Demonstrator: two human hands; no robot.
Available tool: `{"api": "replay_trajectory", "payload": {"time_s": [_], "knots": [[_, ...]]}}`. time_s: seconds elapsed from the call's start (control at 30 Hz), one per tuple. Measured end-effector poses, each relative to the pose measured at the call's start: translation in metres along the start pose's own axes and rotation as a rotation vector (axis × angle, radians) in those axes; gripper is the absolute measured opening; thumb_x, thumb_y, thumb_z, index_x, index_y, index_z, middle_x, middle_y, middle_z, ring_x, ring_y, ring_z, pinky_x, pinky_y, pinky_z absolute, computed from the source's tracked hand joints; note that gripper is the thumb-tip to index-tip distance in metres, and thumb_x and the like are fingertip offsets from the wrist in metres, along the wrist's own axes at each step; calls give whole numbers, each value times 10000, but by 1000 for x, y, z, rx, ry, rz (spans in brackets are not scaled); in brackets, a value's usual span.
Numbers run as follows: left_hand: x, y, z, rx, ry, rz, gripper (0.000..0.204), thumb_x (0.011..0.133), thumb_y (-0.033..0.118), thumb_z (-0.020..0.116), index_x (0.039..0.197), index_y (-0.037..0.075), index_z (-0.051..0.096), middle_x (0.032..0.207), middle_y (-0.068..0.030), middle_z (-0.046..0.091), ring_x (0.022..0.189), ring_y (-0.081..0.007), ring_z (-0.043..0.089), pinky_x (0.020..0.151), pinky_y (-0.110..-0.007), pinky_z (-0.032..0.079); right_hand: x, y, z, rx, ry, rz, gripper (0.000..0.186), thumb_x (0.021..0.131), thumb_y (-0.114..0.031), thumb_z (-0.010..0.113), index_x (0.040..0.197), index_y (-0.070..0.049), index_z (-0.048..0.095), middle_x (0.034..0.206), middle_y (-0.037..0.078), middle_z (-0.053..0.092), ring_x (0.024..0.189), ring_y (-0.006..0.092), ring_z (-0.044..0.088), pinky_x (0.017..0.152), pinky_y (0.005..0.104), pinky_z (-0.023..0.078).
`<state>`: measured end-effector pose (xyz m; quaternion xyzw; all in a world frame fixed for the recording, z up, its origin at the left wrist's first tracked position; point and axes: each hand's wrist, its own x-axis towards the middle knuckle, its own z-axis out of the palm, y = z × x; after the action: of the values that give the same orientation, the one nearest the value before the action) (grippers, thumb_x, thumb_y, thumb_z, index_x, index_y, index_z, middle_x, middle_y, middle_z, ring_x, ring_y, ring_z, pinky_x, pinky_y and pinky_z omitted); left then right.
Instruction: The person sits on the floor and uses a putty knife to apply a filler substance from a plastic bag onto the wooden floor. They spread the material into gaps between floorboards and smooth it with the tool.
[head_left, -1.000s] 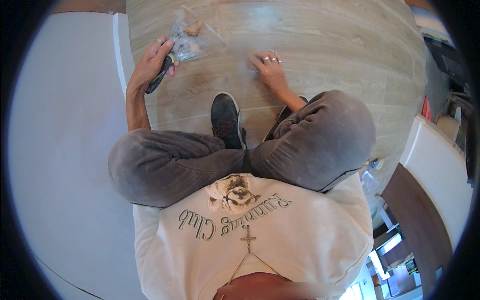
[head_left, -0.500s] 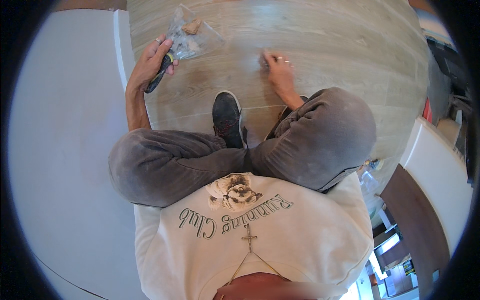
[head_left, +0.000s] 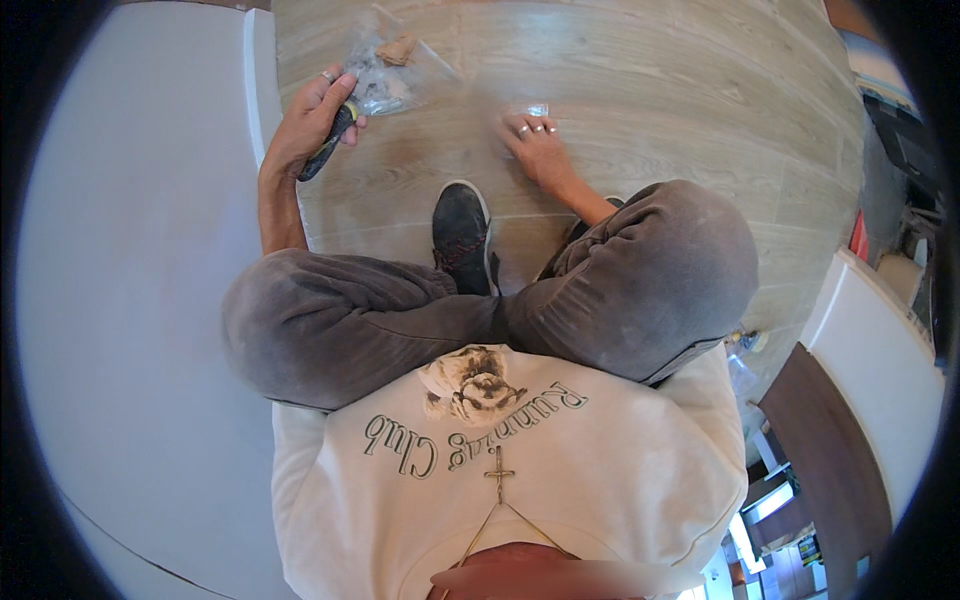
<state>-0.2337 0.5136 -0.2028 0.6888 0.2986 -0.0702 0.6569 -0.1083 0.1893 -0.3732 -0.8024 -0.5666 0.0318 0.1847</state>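
My left hand point(head_left: 320, 115) grips a black-and-yellow tool point(head_left: 326, 153) and touches a clear plastic bag point(head_left: 380, 75) with grey debris and a tan crumpled piece point(head_left: 396, 52) in it; whether it also pinches the bag is unclear. My right hand point(head_left: 535, 148) is down at the wood-look floor point(head_left: 650, 110), fingers curled and slightly blurred at the tips, with a small pale, shiny item point(head_left: 537, 110) just beyond them; what they hold, if anything, is hidden.
My shoe point(head_left: 460, 235) and bent knees are below my hands. A pale panel point(head_left: 130, 250) with a white edge runs along the left. At the right are a white-and-brown piece point(head_left: 830, 430), dark clutter point(head_left: 900, 140) and small items point(head_left: 745, 340) on the floor.
My right hand moved rightward, then back to the left with its fingers curled downward. My left hand still holds the tool beside the bag. The whole view has shifted slightly right.
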Motion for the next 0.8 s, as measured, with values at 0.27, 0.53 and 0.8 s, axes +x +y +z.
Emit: {"api": "replay_trajectory", "payload": {"time_s": [0.27,0.53,0.8], "knots": [[2,-4,-2,-11,-39,7,383,1082,357,487,1214,3,549,736,-48,657,534,-59,597,504,-190,494,10,-8,-17,66,57,81,457,849,-89,597,1299,-156,642,1233,66,610,1181,278,571,989,446,436],[-5,7,5,15,21,-24,358,1085,361,480,1123,13,554,734,-50,652,531,-64,599,500,-193,492,-18,35,-25,41,101,377,489,872,-67,587,1349,-168,619,1211,73,614,1116,282,587,928,457,466],[7,-8,-6,-19,-37,-57,399,1066,354,527,1262,7,518,886,-41,621,665,-87,633,523,-219,527,6,-18,12,-16,-66,187,521,860,-81,604,1373,-170,591,1200,91,611,1108,297,589,895,463,476]]}}
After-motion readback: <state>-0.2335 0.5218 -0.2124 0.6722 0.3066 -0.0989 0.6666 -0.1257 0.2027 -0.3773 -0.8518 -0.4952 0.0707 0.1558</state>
